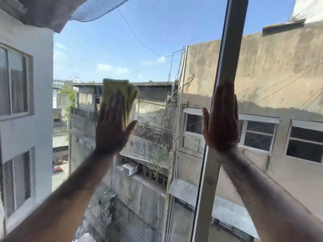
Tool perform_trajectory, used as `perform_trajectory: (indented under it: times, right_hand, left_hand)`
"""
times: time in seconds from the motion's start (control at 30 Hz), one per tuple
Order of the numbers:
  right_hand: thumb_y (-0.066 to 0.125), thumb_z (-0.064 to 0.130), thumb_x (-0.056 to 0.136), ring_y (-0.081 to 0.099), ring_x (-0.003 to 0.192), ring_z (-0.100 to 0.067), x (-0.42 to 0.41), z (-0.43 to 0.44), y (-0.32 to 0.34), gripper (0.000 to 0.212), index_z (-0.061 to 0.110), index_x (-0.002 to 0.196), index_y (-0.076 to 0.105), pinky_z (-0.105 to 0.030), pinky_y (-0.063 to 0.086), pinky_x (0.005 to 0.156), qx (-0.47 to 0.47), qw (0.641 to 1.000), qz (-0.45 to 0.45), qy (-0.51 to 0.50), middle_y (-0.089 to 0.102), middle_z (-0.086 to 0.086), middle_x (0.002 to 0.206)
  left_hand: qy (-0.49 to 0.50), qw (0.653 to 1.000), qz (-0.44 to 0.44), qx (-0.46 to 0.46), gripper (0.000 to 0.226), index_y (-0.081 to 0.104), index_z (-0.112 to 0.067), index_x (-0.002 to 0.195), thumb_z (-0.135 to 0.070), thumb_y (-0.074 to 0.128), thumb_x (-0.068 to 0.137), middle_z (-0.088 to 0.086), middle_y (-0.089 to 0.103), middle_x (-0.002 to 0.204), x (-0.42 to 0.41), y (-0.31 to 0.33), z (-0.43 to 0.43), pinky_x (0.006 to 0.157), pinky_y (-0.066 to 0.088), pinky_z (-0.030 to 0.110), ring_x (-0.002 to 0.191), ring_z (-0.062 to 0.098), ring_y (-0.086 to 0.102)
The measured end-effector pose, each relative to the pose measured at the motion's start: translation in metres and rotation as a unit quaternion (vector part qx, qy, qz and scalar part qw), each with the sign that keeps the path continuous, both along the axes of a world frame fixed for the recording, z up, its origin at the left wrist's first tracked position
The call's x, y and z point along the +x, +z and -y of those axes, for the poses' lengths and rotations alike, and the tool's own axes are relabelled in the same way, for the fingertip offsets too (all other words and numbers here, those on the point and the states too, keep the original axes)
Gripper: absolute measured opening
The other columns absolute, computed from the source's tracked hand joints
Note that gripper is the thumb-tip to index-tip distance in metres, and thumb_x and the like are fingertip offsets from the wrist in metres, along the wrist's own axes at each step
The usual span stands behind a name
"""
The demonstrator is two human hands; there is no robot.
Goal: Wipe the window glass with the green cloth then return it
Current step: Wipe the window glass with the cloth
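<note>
My left hand (111,124) lies flat, fingers up, pressing the green cloth (122,91) against the window glass (148,41). The folded cloth sticks out above and to the right of my fingers, and my palm hides its lower part. My right hand (221,119) is flat and holds nothing. It rests against the grey vertical window frame (230,49), with the thumb spread to the left over the glass.
The frame bar runs from top right down to the bottom centre and splits the window into two panes. Through the glass I see neighbouring buildings, balconies, cables and sky. A dark net (97,9) hangs at the top left.
</note>
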State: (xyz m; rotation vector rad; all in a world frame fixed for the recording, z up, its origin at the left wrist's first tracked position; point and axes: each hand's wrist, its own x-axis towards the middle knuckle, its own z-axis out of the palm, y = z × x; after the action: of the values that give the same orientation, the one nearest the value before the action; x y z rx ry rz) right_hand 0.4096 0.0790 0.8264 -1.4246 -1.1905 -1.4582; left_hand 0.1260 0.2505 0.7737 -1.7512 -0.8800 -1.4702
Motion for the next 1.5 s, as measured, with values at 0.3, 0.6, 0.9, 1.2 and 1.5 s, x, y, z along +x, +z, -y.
perform_trajectory:
  times: [0.3, 0.6, 0.9, 1.2, 1.5]
  right_hand:
    - [0.037, 0.030, 0.112, 0.007, 0.166, -0.036, 0.002, -0.001, 0.001, 0.069, -0.005, 0.165, 0.008, -0.048, 0.016, 0.137, -0.001, 1.000, 0.007, 0.000, 0.008, -0.026, 0.175]
    - [0.029, 0.033, 0.113, 0.009, 0.165, -0.037, -0.001, 0.001, 0.001, 0.067, -0.006, 0.164, 0.010, -0.049, 0.019, 0.136, -0.006, 1.000, 0.010, 0.000, 0.011, -0.028, 0.175]
    - [0.034, 0.032, 0.113, 0.010, 0.165, -0.037, 0.002, -0.001, 0.000, 0.067, -0.005, 0.164, 0.011, -0.050, 0.020, 0.135, -0.002, 1.000, 0.005, -0.005, 0.011, -0.027, 0.175]
    - [0.035, 0.032, 0.112, 0.010, 0.165, -0.036, 0.004, -0.002, -0.001, 0.068, -0.004, 0.165, 0.011, -0.050, 0.020, 0.135, 0.004, 1.000, 0.010, -0.005, 0.011, -0.026, 0.175]
    - [0.032, 0.035, 0.113, 0.008, 0.166, -0.034, 0.008, -0.007, -0.002, 0.068, -0.002, 0.165, 0.009, -0.046, 0.016, 0.137, 0.010, 1.000, 0.012, -0.004, 0.010, -0.024, 0.176]
  left_hand:
    - [-0.033, 0.921, -0.360, 0.148, 0.087, 0.028, -0.004, 0.161, -0.068, 0.039, 0.102, 0.018, 0.025, 0.171, 0.004, -0.024, 0.006, 0.128, 0.030, 0.056, 0.160, 0.031, 0.023]
    - [-0.041, 0.968, 0.215, -0.122, 0.096, 0.011, -0.002, 0.164, -0.072, 0.006, 0.097, 0.018, 0.009, 0.174, 0.033, 0.055, 0.030, 0.133, 0.013, 0.053, 0.163, 0.031, 0.010]
    - [-0.009, 0.993, 0.073, -0.088, 0.089, 0.011, -0.004, 0.163, -0.068, 0.013, 0.101, 0.019, 0.012, 0.174, -0.027, -0.003, 0.007, 0.133, 0.014, 0.052, 0.163, 0.032, 0.013]
    - [-0.049, 0.956, -0.277, 0.080, 0.088, 0.027, -0.002, 0.161, -0.066, 0.039, 0.102, 0.019, 0.022, 0.172, 0.035, -0.031, 0.023, 0.126, 0.029, 0.058, 0.162, 0.032, 0.018]
    - [-0.045, 0.963, 0.236, -0.125, 0.090, 0.010, -0.006, 0.163, -0.069, 0.004, 0.100, 0.016, 0.011, 0.175, 0.041, 0.029, 0.033, 0.133, 0.013, 0.054, 0.163, 0.029, 0.011]
